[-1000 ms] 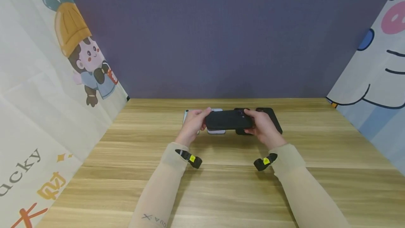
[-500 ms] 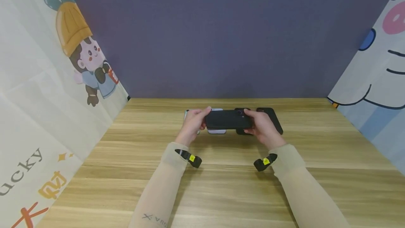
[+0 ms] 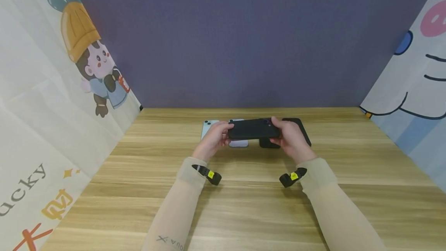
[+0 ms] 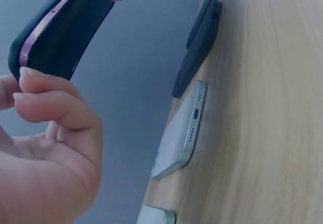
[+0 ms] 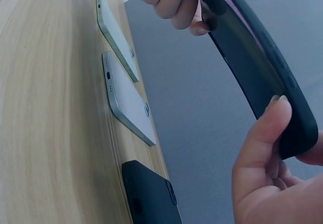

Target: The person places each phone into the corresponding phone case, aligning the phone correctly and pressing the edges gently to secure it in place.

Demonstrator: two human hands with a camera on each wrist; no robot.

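Note:
A phone in a black case (image 3: 254, 129) is held level, lengthwise, above the table by both hands. My left hand (image 3: 214, 138) pinches its left end between thumb and fingers. At the other end, near the camera lens, my right hand (image 3: 292, 138) grips with the thumb along the upper edge. Both wrist views show a purple phone edge (image 4: 44, 30) exposed beside the bowed dark case wall (image 5: 285, 65). Behind and below lie a pale green phone (image 3: 207, 126), a pale lilac phone (image 3: 238, 143) and a black case-like slab (image 3: 269, 143).
A second black slab (image 3: 302, 128) lies at the right end of the row. The wooden table (image 3: 251, 204) runs back to a dark blue panel (image 3: 244, 42). Printed cartoon curtains (image 3: 31, 69) flank both sides.
The held phone has shifted slightly right and up. The left thumb has moved lower on its end, and more of the pale green phone behind shows.

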